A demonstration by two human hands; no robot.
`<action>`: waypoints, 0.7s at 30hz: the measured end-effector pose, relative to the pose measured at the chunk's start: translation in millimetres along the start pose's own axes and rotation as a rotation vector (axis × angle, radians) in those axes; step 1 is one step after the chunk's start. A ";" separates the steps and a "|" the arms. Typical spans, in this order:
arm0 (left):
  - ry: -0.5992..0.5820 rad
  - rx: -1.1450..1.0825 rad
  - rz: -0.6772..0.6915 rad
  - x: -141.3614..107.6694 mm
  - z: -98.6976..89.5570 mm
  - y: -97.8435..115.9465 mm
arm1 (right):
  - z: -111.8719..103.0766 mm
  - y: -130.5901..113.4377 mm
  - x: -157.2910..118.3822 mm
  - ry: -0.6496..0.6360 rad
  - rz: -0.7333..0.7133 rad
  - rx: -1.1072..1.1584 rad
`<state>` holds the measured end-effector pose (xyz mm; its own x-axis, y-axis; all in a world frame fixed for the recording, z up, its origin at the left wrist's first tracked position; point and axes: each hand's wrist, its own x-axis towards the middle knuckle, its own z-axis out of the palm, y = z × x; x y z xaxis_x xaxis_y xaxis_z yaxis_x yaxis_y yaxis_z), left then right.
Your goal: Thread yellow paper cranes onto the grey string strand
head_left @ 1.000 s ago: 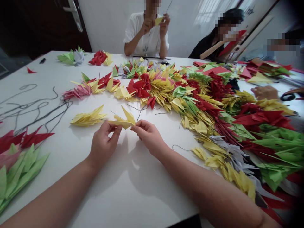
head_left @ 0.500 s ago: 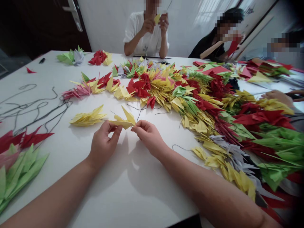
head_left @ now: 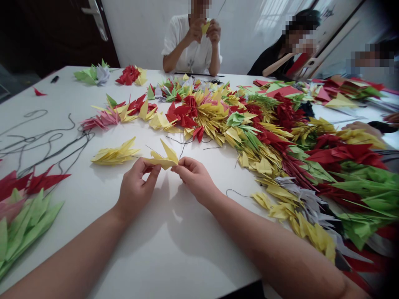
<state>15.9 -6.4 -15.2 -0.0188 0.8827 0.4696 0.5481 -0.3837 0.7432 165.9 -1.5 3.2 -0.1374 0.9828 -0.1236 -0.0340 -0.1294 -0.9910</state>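
Note:
A yellow folded paper crane (head_left: 166,158) is held between my two hands, just above the white table (head_left: 156,249). My left hand (head_left: 140,178) pinches one pointed end of it between thumb and fingers. At the other end, my right hand (head_left: 193,174) is closed at the crane's tip, where a dark string (head_left: 183,147) rises past the fingertips. Whether a needle is in the right fingers cannot be made out. Just beyond my left hand lies a bunch of yellow cranes (head_left: 115,153) pressed close together, a thread running from it toward that hand.
Strung red, yellow, green and white paper cranes (head_left: 264,133) spread across the table's middle and right. Loose black strings (head_left: 50,137) lie left, above green cranes (head_left: 28,228). A person in white (head_left: 177,45) opposite holds yellow paper; another in black (head_left: 274,58) handles red paper.
My hands and the yellow crane stay almost in place. Across the table, the person in white has shifted the yellow paper slightly, and the red paper at the right has moved a little.

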 end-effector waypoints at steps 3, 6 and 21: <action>-0.005 0.002 -0.003 0.1 -0.1 0.2 | -0.1 0.1 0.1 0.005 0.009 0.005; -0.007 -0.009 -0.016 -0.2 0.1 0.2 | -0.8 -0.2 0.1 0.005 0.017 0.009; 0.066 -0.436 -0.357 9.9 -0.1 4.4 | -3.4 5.4 2.6 -0.116 -0.035 -0.164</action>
<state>18.1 0.6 -7.2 -0.1993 0.9649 0.1712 0.1027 -0.1531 0.9828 168.7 0.8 -2.6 -0.2528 0.9631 -0.0920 0.1200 -0.0631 -0.9908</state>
